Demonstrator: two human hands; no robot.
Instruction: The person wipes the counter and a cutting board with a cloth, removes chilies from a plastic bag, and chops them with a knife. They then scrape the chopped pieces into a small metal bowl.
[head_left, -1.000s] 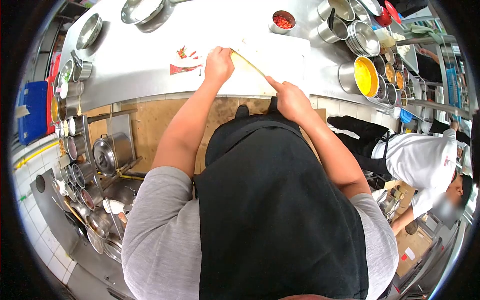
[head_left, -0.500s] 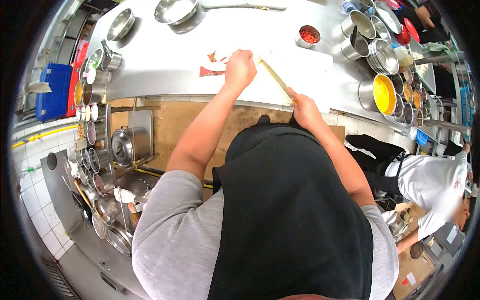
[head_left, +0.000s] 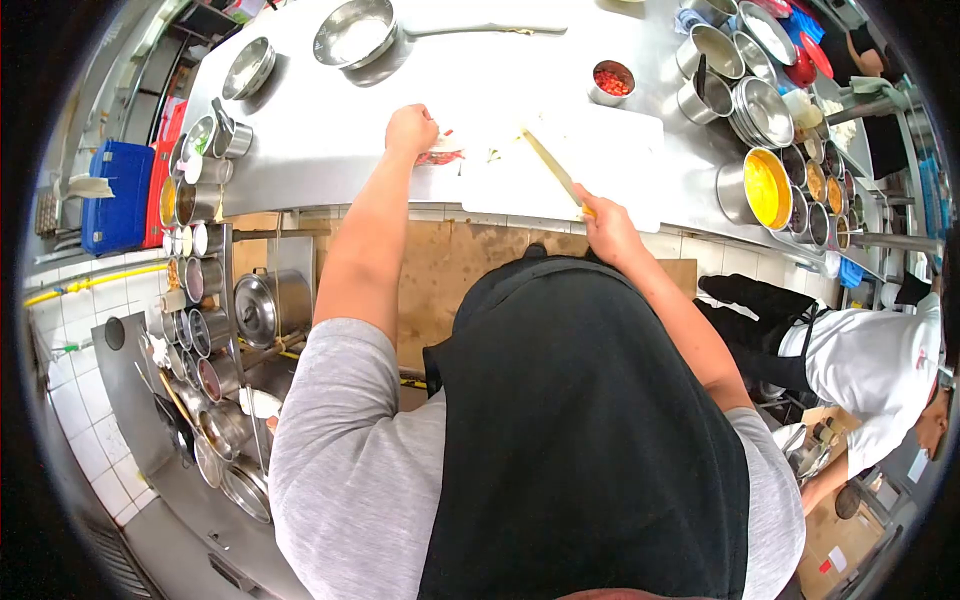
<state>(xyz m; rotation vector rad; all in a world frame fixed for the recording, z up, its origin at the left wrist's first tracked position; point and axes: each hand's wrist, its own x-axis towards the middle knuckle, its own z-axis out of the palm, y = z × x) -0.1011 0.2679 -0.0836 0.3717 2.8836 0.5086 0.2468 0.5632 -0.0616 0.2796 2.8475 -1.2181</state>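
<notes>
My right hand is wrapped round the handle of a knife, whose blade lies over a white cutting board. My left hand is closed at the board's left side, beside red and white scraps; what its fingers hold, if anything, is hidden. Small green bits lie on the board between the hand and the knife. Behind the board stands a small metal container of chopped red pieces.
Metal bowls stand at the back left. At the right is a pot of yellow liquid near stacked metal bowls. A co-worker in white bends at the far right. A blue case is at the left.
My left hand has moved left, away from the knife tip, to the scraps at the board's left side. My right hand and the knife have barely moved.
</notes>
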